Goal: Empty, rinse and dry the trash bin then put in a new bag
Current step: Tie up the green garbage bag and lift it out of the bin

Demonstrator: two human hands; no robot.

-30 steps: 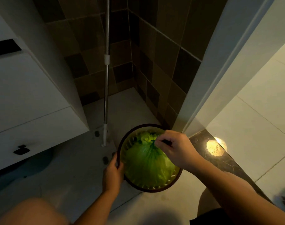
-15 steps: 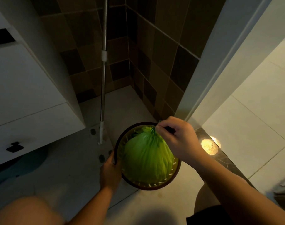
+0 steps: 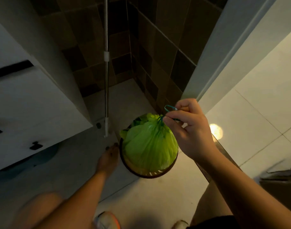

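Note:
A round brown trash bin [image 3: 151, 174] with a slotted wall stands on the bathroom floor. A full green bag [image 3: 148, 146], gathered shut at the top, rises halfway out of it. My right hand [image 3: 189, 129] pinches the bag's teal drawstring [image 3: 169, 108] above the bin's right side. My left hand [image 3: 108, 157] holds the bin's left rim, fingers down along the outside.
A mop handle [image 3: 106, 71] stands upright in the tiled corner behind the bin. A white cabinet [image 3: 25, 104] with dark handles is at the left. A white door frame [image 3: 224, 47] and a dark threshold [image 3: 224, 156] lie to the right. My shoes [image 3: 106, 220] are at the bottom.
My right hand has lifted up and to the right with the drawstring, and the green bag has risen out of the bin. My left hand stays on the rim.

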